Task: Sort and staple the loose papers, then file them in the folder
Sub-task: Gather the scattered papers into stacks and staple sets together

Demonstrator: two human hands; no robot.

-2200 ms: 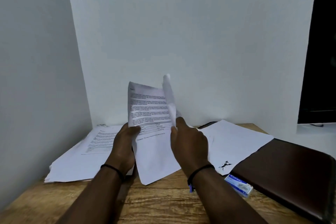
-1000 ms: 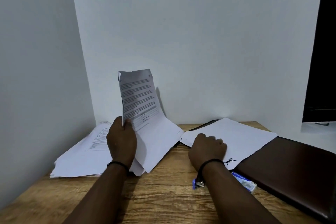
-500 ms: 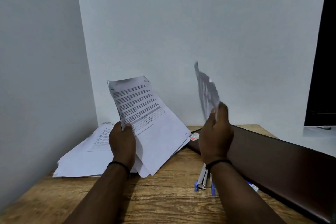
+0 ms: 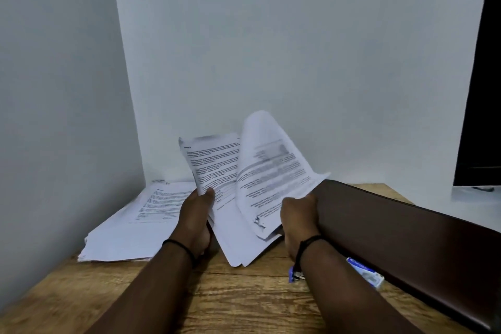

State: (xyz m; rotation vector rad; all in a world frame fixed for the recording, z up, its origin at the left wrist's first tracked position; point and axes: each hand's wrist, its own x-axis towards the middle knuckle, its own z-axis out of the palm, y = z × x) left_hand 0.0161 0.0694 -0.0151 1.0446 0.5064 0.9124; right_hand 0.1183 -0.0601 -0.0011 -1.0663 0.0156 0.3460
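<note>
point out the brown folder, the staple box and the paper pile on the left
brown folder [image 4: 401, 236]: head view, middle of its cover
staple box [image 4: 366, 272]: head view, its blue top
paper pile [image 4: 130, 233]: head view, top sheet

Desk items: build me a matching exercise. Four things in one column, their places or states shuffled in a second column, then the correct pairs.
Things
1. paper stack
2. folder
3. staple box
4. curled sheet

Places or states
A. gripped by the right hand, bent over in the air
B. lying flat at the desk's left, by the wall
C. dark brown, closed, at the desk's right
D. small, blue and white, at the folder's near edge

Pairs: 1-B, 2-C, 3-D, 4-A
</note>
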